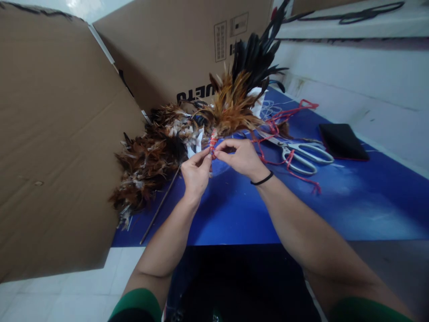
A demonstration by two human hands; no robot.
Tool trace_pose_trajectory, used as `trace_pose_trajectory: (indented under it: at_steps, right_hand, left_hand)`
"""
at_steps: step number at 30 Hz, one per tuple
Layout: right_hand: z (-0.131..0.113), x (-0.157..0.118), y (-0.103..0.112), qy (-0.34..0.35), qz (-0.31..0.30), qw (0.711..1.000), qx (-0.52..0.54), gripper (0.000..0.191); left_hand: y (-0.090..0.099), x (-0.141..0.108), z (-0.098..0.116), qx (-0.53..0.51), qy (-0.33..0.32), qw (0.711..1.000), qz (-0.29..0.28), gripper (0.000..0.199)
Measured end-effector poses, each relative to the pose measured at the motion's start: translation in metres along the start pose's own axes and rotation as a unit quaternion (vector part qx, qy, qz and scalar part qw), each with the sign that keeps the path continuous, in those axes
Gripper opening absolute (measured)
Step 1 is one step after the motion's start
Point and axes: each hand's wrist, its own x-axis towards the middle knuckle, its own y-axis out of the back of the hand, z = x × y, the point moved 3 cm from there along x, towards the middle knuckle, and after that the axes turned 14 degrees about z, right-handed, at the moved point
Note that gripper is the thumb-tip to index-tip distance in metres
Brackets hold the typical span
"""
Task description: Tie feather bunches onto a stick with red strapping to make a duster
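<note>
Feathers in brown, orange and black form a bundle [234,100] that rises up and away from the person, its bound base at the fingertips and its tips fanning toward the cardboard box [174,44] behind. The long axis runs from the hands outward and a little to the right. At the base, red string [213,142] is wrapped round the stems. Both hands meet on that wrap, just above the blue table top [335,201]. The left hand [196,172] is closed to a pinch, thumb and forefinger on the near side of the wrap. The right hand [243,156], with a dark band at the wrist, is likewise curled, fingertips pinching the string from the right. Neither hand is clearly nearer; they touch the binding from opposite sides.

Loose red string [284,118] trails right from the binding, across the scissors [303,154], which lie near the right hand. A dark pad [342,141] lies beyond the scissors. Left of the hands a pile of brown feathers [150,156] rests with a thin stick [161,203] beside it.
</note>
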Motion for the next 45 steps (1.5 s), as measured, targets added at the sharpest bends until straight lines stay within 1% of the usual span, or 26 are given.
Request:
trace_pose_trajectory:
  at_steps: [3, 7, 11, 14, 16, 18, 25, 30, 34, 40, 45]
  right_hand:
    - [0.002, 0.000, 0.000, -0.029, -0.012, 0.999, 0.044, 0.006]
    - [0.004, 0.001, 0.001, -0.032, -0.051, 0.995, 0.085, 0.009]
    - [0.004, 0.001, 0.002, -0.003, -0.079, 0.992, 0.095, 0.010]
    - [0.002, 0.002, 0.003, 0.035, -0.066, 0.994, 0.082, 0.008]
    - [0.002, 0.002, 0.003, 0.041, -0.051, 0.995, 0.069, 0.007]
    - [0.002, 0.002, 0.003, 0.022, -0.040, 0.997, 0.067, 0.006]
    - [0.004, -0.001, 0.000, -0.093, -0.006, 0.991, 0.099, 0.008]
    - [0.007, -0.002, -0.003, -0.144, 0.003, 0.980, 0.135, 0.009]
    - [0.010, -0.002, -0.005, -0.173, 0.004, 0.973, 0.154, 0.007]
    - [0.011, -0.003, -0.006, -0.217, 0.000, 0.962, 0.167, 0.007]
    - [0.013, -0.004, -0.009, -0.267, -0.019, 0.943, 0.195, 0.010]
  left_hand:
    - [-0.001, 0.001, 0.001, -0.017, 0.022, 1.000, 0.001, 0.029]
    - [-0.001, 0.001, 0.001, -0.028, 0.043, 0.999, 0.002, 0.030]
    - [-0.002, 0.001, 0.002, -0.038, 0.047, 0.998, -0.003, 0.032]
    - [-0.002, 0.000, 0.003, -0.033, 0.046, 0.998, -0.004, 0.032]
    - [-0.002, 0.000, 0.003, -0.029, 0.046, 0.998, -0.005, 0.032]
    - [-0.002, 0.000, 0.003, -0.029, 0.047, 0.998, -0.007, 0.032]
    - [-0.002, -0.001, 0.001, -0.020, 0.049, 0.999, -0.006, 0.032]
    - [-0.002, -0.001, 0.002, -0.027, 0.056, 0.998, -0.011, 0.032]
    - [-0.003, -0.002, 0.002, -0.026, 0.060, 0.998, -0.017, 0.032]
    - [-0.004, -0.003, 0.001, -0.031, 0.058, 0.998, -0.010, 0.030]
    - [-0.005, -0.004, -0.001, -0.030, 0.063, 0.998, -0.011, 0.029]
